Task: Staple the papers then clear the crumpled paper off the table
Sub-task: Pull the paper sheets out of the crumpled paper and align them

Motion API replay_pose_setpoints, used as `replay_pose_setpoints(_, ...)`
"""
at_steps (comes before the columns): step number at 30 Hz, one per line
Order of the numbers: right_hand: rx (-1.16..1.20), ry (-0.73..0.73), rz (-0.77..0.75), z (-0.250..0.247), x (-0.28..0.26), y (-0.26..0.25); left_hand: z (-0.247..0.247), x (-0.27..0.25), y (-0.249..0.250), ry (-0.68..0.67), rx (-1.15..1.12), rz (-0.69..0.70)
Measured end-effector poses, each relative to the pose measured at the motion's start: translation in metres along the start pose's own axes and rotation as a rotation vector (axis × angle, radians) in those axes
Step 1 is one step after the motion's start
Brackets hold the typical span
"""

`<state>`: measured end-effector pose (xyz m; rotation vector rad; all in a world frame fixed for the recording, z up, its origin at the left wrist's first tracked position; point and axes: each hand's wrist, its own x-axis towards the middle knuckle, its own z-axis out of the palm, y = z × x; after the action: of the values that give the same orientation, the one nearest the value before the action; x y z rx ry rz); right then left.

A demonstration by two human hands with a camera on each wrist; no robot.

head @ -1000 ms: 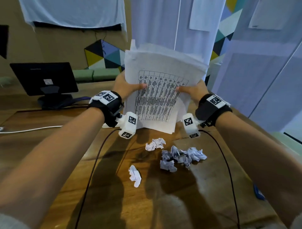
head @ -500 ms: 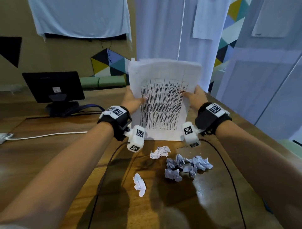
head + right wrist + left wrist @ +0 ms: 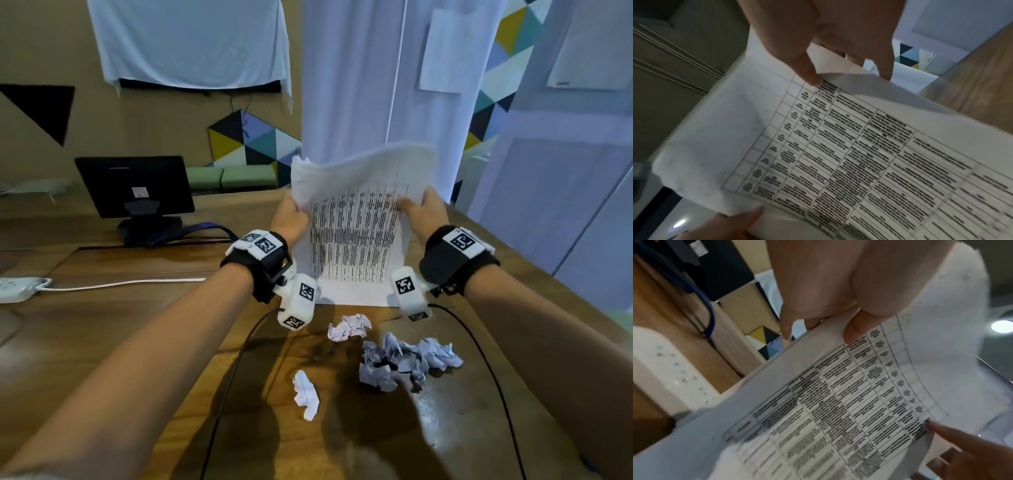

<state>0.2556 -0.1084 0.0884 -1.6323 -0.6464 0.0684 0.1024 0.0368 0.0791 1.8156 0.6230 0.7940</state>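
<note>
A stack of printed papers (image 3: pixel 356 233) stands upright on its bottom edge on the wooden table (image 3: pixel 137 325), its top curling back. My left hand (image 3: pixel 291 214) grips the stack's left edge, thumb in front on the papers (image 3: pixel 838 402). My right hand (image 3: pixel 419 209) grips the right edge, thumb pressed on the printed table of the papers (image 3: pixel 838 154). Several crumpled paper balls lie nearer me: one (image 3: pixel 349 327) just below the stack, a cluster (image 3: pixel 407 359) to the right, and one (image 3: pixel 306 394) alone in front. No stapler is in view.
A black monitor (image 3: pixel 135 186) stands at the back left with cables behind it. A white power strip (image 3: pixel 20 287) and its cord lie at the left. Black wrist cables run across the table toward me. The table's right edge slants close to my right arm.
Both hands have lowered the stack so its bottom edge meets the table, and the sheets now look squared. The head view has tilted slightly.
</note>
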Motion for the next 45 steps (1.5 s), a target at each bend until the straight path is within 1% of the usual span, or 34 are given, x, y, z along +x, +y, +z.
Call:
replay_pose_setpoints(1, -0.007, 0.019, -0.023, 0.001, -0.001, -0.004, -0.001, 0.001, 0.004, 0.013, 0.013, 0.017)
replay_pose_setpoints(4, 0.012, 0.067, -0.09, 0.002, 0.002, -0.021, -0.005, 0.001, 0.023, 0.08, -0.014, 0.128)
replay_pose_setpoints(7, 0.086, 0.091, -0.137, 0.0, 0.003, -0.033, -0.006, 0.0, 0.034, 0.159, -0.065, 0.171)
replay_pose_setpoints(9, 0.121, 0.086, -0.14, -0.001, -0.004, -0.031, -0.005, -0.005, 0.03, 0.181, -0.117, 0.193)
replay_pose_setpoints(11, 0.127, 0.059, -0.099, -0.001, -0.011, -0.019, -0.003, -0.015, 0.022, 0.147, -0.135, 0.191)
replay_pose_setpoints(14, 0.102, 0.029, -0.041, -0.002, -0.015, 0.0, 0.001, -0.021, 0.011, 0.069, -0.102, 0.15)
replay_pose_setpoints(17, 0.121, 0.034, -0.056, -0.004, -0.011, -0.008, 0.001, -0.013, 0.022, 0.085, -0.06, 0.157)
replay_pose_setpoints(19, 0.113, 0.047, -0.108, -0.005, -0.009, -0.018, -0.001, -0.007, 0.031, 0.115, -0.091, 0.198)
replay_pose_setpoints(21, 0.13, 0.046, -0.128, -0.005, -0.01, -0.022, -0.003, -0.007, 0.031, 0.133, -0.123, 0.217)
replay_pose_setpoints(23, 0.147, 0.019, -0.093, -0.003, -0.013, -0.013, -0.003, -0.012, 0.021, 0.131, -0.118, 0.172)
replay_pose_setpoints(26, 0.109, -0.05, -0.003, 0.0, -0.02, 0.005, 0.0, -0.021, 0.008, 0.124, -0.072, 0.083)
replay_pose_setpoints(29, 0.087, -0.048, -0.012, -0.002, -0.018, 0.001, -0.002, -0.018, 0.012, 0.126, -0.053, 0.1)
replay_pose_setpoints(33, 0.16, -0.029, -0.048, -0.004, -0.011, -0.015, -0.008, -0.009, 0.024, 0.142, -0.137, 0.141)
replay_pose_setpoints(35, 0.145, -0.042, -0.039, -0.004, -0.015, -0.011, -0.008, -0.011, 0.017, 0.142, -0.127, 0.115)
replay_pose_setpoints(38, 0.034, -0.084, 0.051, -0.001, -0.029, 0.009, -0.002, -0.019, -0.009, 0.095, -0.051, 0.029)
replay_pose_setpoints(40, 0.038, -0.1, 0.104, 0.001, -0.033, 0.016, 0.001, -0.022, -0.018, 0.094, -0.037, -0.026)
replay_pose_setpoints(41, 0.082, -0.098, 0.115, 0.001, -0.033, 0.014, 0.001, -0.021, -0.018, 0.1, -0.039, -0.023)
replay_pose_setpoints(43, 0.167, -0.094, 0.12, -0.001, -0.03, 0.006, -0.002, -0.019, -0.011, 0.107, -0.07, 0.029)
replay_pose_setpoints(45, 0.195, -0.121, 0.105, -0.005, -0.031, -0.001, -0.006, -0.021, -0.006, 0.115, -0.092, 0.06)
